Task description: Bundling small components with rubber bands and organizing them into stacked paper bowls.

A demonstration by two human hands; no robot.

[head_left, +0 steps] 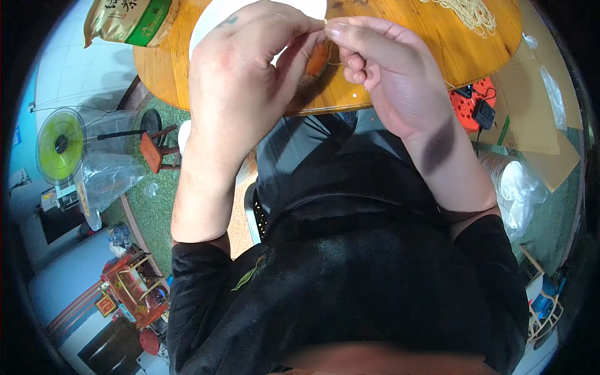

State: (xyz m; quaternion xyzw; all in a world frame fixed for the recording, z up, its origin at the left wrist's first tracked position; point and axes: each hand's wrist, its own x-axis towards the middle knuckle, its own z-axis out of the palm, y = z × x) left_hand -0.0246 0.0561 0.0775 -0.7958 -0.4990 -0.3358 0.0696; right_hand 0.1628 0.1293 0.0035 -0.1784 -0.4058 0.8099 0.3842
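Note:
At the top of the view, over the table's near edge, my two hands meet fingertip to fingertip. My left hand point(244, 75) is closed in a pinch, its back toward me. Opposite it, my right hand point(400, 75) pinches thumb against forefinger, palm partly turned up. Between the fingertips shows a tiny pale bit, seemingly cream string point(325, 22). A thin strand hangs below them. Behind my left hand lies a white plate or sheet point(206, 28), and an orange-brown item point(317, 59) is partly covered by that hand.
On the round wooden table point(162, 75) are a bundle of cream string point(469, 14) and a gold-green bag point(131, 22). A red stool point(478, 106) with a black adapter stands at right; a green fan point(61, 145) and small brown stool point(152, 152) are at left.

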